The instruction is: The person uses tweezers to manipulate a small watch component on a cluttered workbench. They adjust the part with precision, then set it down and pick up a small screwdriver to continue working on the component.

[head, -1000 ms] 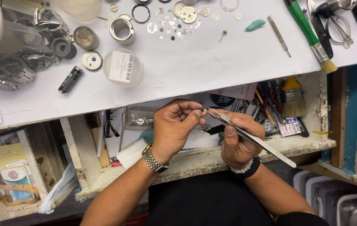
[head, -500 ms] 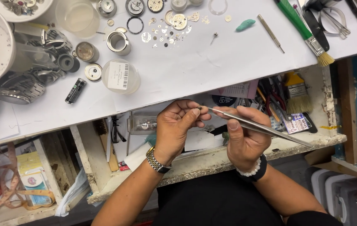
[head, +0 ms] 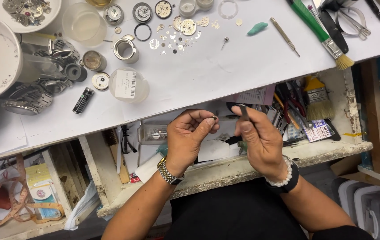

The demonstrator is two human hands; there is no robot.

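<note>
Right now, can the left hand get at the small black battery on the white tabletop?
Probably yes. The left hand pinches a tiny dark part over the open drawer; the small black battery lies on the white tabletop, nothing between. It would need to free its fingers.

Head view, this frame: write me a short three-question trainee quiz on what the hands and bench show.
1. True or false: the left hand pinches a tiny part at its fingertips.
2. What does the right hand hold? A) a green-handled brush B) slim metal tweezers C) a battery
3. Fill in: a metal wristwatch sits on the ___ wrist, while a bead bracelet sits on the other.

Key
1. True. The part is held between thumb and forefinger, over the open drawer.
2. B. The tweezers point up from the fingers; the brush and battery lie on the white benchtop.
3. left
</note>
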